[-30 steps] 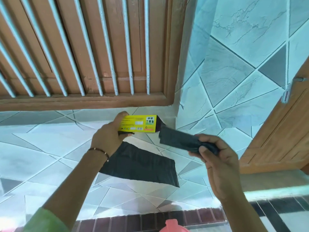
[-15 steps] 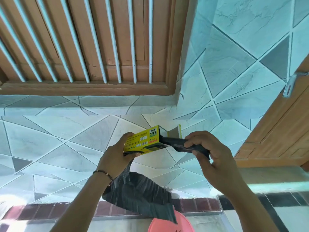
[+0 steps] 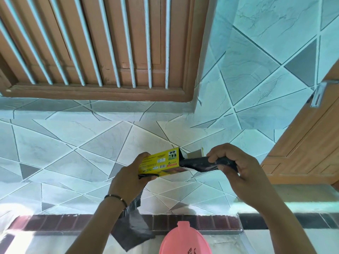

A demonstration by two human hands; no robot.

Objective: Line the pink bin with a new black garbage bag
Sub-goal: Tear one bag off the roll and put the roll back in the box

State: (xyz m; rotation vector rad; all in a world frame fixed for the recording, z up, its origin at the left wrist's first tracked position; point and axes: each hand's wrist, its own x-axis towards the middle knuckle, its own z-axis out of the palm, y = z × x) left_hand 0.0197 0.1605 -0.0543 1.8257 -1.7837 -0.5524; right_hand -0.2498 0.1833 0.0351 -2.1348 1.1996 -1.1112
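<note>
A loose black garbage bag [image 3: 132, 230] hangs from under the left hand [image 3: 128, 180], draping to about 7 o'clock of it, its lower corner just left of the pink bin [image 3: 185, 242] – the bin's lid shows at 6 o'clock in the view. The left hand's grip is clenched around a yellow garbage-bag box [image 3: 159, 163], held tilted with its open end toward 3 o'clock. From that end a folded roll of black bags [image 3: 198, 163] sticks out, and the right hand [image 3: 236, 169], at 3 o'clock of the box, pinches it – fingers [image 3: 218, 153] curled over the top. Behind are a tiled wall [image 3: 73, 153] and a barred wooden window [image 3: 102, 43] at 11 o'clock.
</note>
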